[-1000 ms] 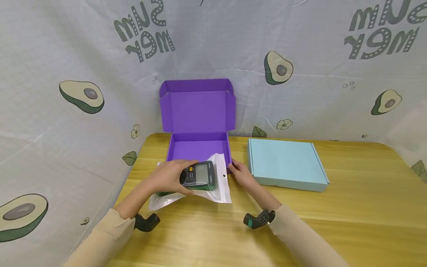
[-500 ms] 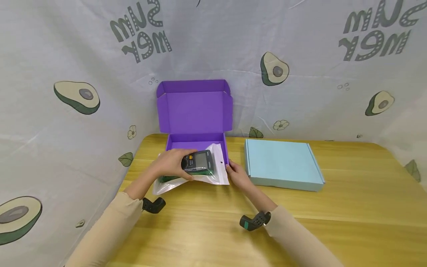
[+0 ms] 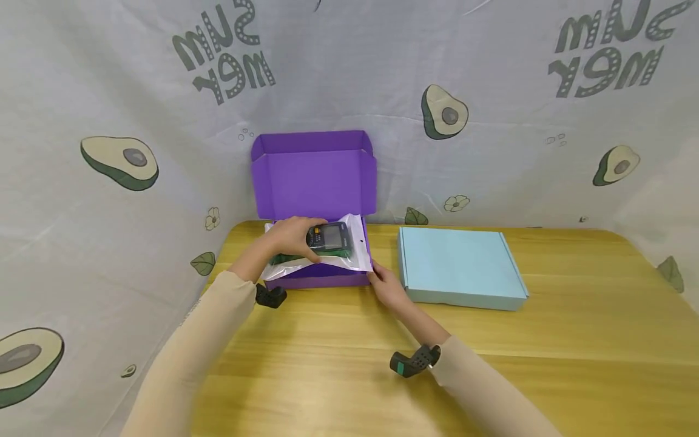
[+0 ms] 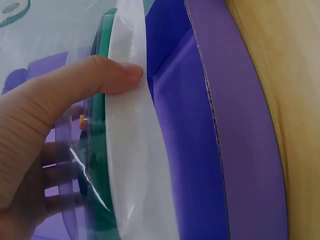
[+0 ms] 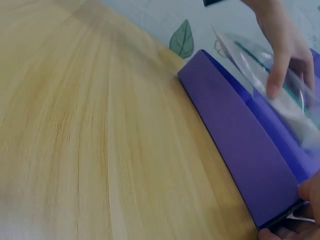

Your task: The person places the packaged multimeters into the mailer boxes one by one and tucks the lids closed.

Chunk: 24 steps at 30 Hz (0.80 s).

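Note:
My left hand (image 3: 295, 235) grips a multimeter (image 3: 333, 235) sealed in a clear plastic bag with a white back (image 3: 359, 252). It has a dark face with a grey screen and a green casing. The bag is tilted over the purple cardboard box (image 3: 322, 281), inside its front wall in the left wrist view, where my thumb (image 4: 100, 80) presses the white back. My fingers cover the meter's left part. At the box's front right corner my right hand (image 3: 389, 288) pinches the wall, thumb (image 5: 307, 189) on the edge and fingers below. The box's lid (image 3: 315, 182) stands raised behind.
A closed light-blue box (image 3: 459, 261) lies to the right of the purple one on the wooden table (image 3: 568, 303). Behind the table hangs a white cloth (image 3: 349, 73) printed with avocados. Black wrist cameras (image 3: 415, 362) sit on both wrists.
My left hand has carried the bagged multimeter forward from in front of the purple box to over its inside. The right hand stays at the box's corner.

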{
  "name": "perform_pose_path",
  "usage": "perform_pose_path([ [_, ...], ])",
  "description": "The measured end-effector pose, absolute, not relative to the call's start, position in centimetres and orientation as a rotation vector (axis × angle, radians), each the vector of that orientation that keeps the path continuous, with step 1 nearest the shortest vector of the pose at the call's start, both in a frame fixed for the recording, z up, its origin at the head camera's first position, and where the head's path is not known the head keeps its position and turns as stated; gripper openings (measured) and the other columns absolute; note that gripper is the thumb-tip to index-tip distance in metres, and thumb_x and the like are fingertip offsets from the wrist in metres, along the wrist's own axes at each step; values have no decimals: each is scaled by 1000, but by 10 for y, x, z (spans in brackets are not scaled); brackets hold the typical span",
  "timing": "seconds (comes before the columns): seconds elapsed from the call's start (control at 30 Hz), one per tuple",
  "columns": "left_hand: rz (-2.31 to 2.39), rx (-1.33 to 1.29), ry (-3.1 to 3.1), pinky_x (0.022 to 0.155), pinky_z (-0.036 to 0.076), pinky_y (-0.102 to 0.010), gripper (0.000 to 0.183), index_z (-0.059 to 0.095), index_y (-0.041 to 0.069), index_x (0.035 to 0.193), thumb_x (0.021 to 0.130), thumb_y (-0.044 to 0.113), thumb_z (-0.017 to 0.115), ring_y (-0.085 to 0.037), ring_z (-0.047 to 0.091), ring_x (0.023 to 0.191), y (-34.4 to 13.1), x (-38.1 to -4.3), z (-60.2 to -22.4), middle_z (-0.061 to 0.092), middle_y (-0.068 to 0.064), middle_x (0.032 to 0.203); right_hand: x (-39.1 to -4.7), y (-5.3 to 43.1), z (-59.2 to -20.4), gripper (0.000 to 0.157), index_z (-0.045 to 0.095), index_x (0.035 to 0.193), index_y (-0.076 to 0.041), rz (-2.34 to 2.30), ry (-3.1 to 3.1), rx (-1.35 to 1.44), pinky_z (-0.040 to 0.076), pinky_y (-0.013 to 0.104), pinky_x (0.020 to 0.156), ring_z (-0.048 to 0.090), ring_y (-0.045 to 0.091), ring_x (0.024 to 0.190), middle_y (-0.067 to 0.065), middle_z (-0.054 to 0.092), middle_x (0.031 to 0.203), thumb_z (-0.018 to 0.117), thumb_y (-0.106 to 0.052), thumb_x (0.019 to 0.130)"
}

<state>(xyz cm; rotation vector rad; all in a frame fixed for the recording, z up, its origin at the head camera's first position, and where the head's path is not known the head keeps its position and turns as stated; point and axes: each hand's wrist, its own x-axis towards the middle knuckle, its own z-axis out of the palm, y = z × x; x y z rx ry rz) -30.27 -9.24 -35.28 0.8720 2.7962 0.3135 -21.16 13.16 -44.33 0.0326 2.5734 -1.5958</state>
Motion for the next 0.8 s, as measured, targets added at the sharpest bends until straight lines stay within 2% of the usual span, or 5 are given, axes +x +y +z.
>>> perform_pose_path([
  [0.17,324,842,2759,91,42,-54,91,39,16,141,64,40,81,-30,49,119,-88,-314,-361,50,-9,135,-211,131,-443,47,34,139,4,-1560,2605,2,25,47,109,31,39,131,24,38,140,43,-12,97],
  [0.47,287,850,2742,95,39,-55,90,39,15,141,64,38,81,-31,46,122,-89,-321,-377,48,-10,136,-211,129,-443,46,35,140,0,-1598,2568,31,25,46,109,30,36,133,20,38,141,42,-18,99],
  [0.8,177,975,2799,97,41,-46,87,42,14,139,65,39,80,-29,48,120,-80,-323,-395,52,-11,132,-211,132,-442,47,34,140,1,-1604,2564,70,25,45,109,30,36,133,21,37,142,42,-18,99],
])
